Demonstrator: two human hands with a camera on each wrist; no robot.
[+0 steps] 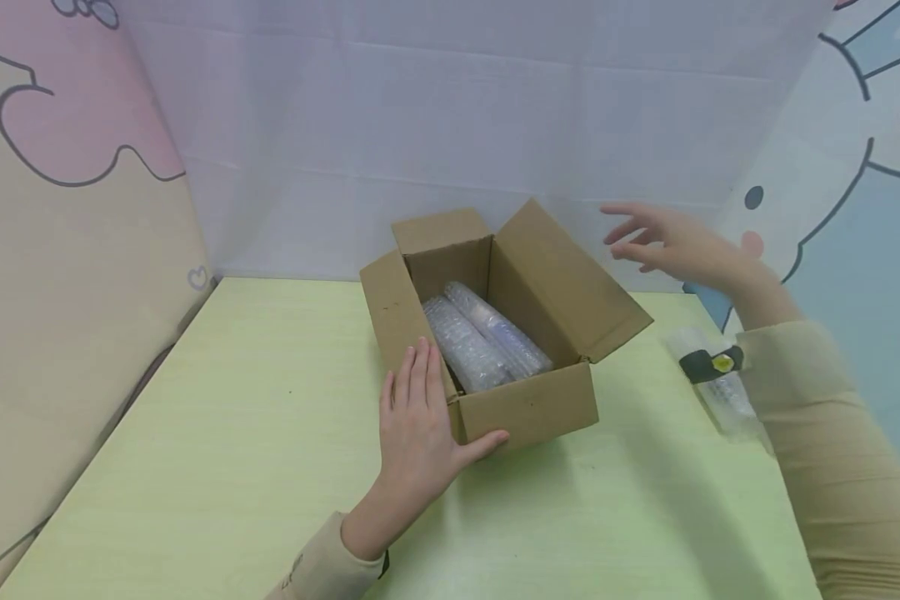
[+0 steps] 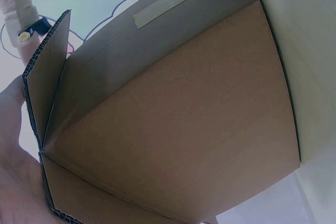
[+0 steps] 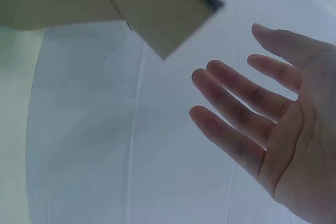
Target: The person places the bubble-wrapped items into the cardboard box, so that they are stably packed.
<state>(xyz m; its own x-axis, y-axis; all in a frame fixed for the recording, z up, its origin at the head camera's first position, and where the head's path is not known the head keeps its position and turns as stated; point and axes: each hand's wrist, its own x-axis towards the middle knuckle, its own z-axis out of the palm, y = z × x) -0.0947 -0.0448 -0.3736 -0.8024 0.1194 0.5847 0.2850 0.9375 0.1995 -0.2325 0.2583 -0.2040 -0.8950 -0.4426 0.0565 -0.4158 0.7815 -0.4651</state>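
Observation:
A brown cardboard box with its flaps spread stands on the table, and two bubble-wrapped items lie inside it. My left hand rests on the near left corner, fingers straight along the left flap and thumb over the near flap. In the left wrist view this hand lies against the edge of the box. My right hand is in the air to the right of the box, fingers loosely spread and holding nothing. The right wrist view shows the hand near a box flap, apart from it.
Another bubble-wrapped item lies at the right edge of the pale table, partly behind my right sleeve. A white sheet hangs behind the box. Patterned panels stand at the left and right.

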